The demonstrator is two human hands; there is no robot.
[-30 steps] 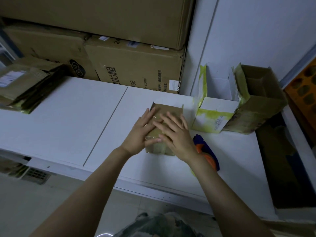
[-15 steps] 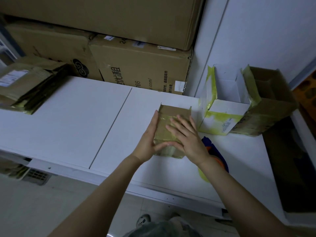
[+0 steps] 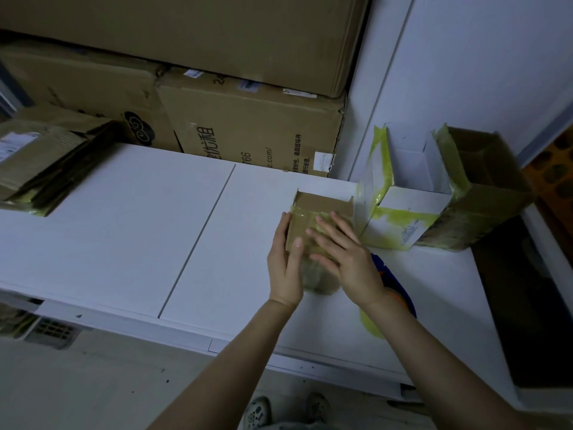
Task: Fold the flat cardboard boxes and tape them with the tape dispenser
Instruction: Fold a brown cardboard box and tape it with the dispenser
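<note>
Head view. Box (image 3: 325,203), small and brown, sits on the white desk (image 3: 124,231), toward its right end, just beside two taped-up boxes, one white (image 3: 409,209) and one brown (image 3: 486,193). Its far flaps stand up; a shiny tape strip (image 3: 305,212) crosses the upper face.

Left hand (image 3: 285,268): released, fingers straight along the box's left side, thumb laid on the top. Right hand (image 3: 348,259): released too, fingers spread flat on the taped face, gripping nothing. Near end of box is blurred; can't tell how the tape ends there.

Dispenser (image 3: 380,270), blue and orange, lies on the desk under the right wrist, close by. Stack of flat boxes (image 3: 40,159) waits at the far left.

Step in hand, as I read it: smoothing tape down.

To do it well:
- Left hand braces the side so the box doesn't slide.
- Right palm strokes from the middle outward, pressing out bubbles.
- Rub the tape ends over the edges firmly.
- Keep the flaps flush under the seam.
</note>
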